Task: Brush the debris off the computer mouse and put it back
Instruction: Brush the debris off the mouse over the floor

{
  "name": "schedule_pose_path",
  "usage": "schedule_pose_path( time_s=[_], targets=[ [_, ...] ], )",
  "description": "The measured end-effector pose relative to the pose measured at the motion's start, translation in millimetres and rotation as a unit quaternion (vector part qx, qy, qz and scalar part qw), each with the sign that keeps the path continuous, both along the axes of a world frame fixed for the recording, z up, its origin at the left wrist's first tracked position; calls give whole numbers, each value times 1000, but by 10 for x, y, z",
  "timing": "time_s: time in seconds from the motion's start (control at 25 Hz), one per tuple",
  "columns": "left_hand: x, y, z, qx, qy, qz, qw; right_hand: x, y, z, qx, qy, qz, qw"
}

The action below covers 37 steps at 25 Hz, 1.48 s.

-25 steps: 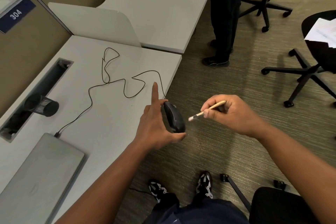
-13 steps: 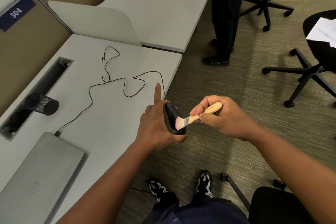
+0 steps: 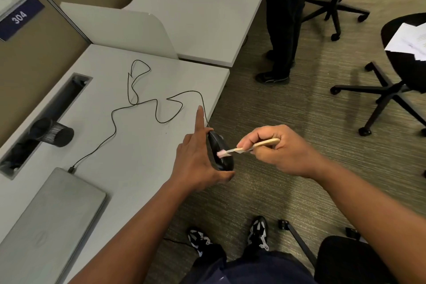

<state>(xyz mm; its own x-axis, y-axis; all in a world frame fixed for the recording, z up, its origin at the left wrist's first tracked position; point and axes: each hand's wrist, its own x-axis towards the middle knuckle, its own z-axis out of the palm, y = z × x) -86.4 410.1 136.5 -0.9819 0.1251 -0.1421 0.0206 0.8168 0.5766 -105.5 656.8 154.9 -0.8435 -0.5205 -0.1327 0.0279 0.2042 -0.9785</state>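
My left hand (image 3: 196, 159) grips the black computer mouse (image 3: 221, 153) on its side, past the desk's front edge and over the carpet, with the index finger pointing straight up. The mouse's thin black cable (image 3: 143, 104) snakes back across the grey desk (image 3: 143, 145) to a closed laptop (image 3: 46, 226). My right hand (image 3: 281, 150) pinches a small brush (image 3: 242, 148) with a pale wooden handle. Its pinkish bristles rest against the mouse's top shell.
A black mesh pen cup (image 3: 54, 132) lies beside the desk's cable slot (image 3: 43, 120). Another person's dark legs (image 3: 285, 18) stand by the neighbouring desk. Black office chairs (image 3: 387, 90) stand on the carpet to the right, and one (image 3: 345, 260) is behind my feet.
My right hand brought the brush from clear of the mouse onto its shell, and the bristles now sit a little higher on it. My left hand keeps the mouse almost still.
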Motion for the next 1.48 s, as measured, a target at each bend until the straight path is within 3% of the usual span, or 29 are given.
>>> schedule_pose_path(
  time_s=[0.2, 0.4, 0.68, 0.76, 0.88, 0.96, 1.16, 1.24, 1.48],
  targets=[
    [-3, -35, 2, 13, -2, 7, 1000, -7, 84, -16, 99, 22, 22, 995],
    [-9, -22, -7, 0, -3, -5, 1000, 19, 16, 29, -18, 52, -59, 997],
    [-21, -31, 7, 31, -6, 11, 999, 10, 58, 51, 72, 30, 60, 995],
    [-28, -27, 20, 32, -5, 1, 999, -24, 102, 81, 74, 38, 45, 996],
    [-32, -23, 28, 32, -11, -5, 999, -60, 111, 98, -14, 46, -26, 999],
    [-31, -13, 22, 45, -11, -2, 999, -57, 92, 76, -45, 13, -18, 999],
    [-27, -74, 1, 61, -1, 10, 998, -70, 124, -37, 27, -17, 33, 999],
    [-34, -75, -2, 55, -4, 4, 998, -65, 149, -52, 64, 4, 25, 998],
    [-50, -9, -22, -10, -7, -30, 999, -52, -93, 129, 60, 147, -10, 987]
  ],
)
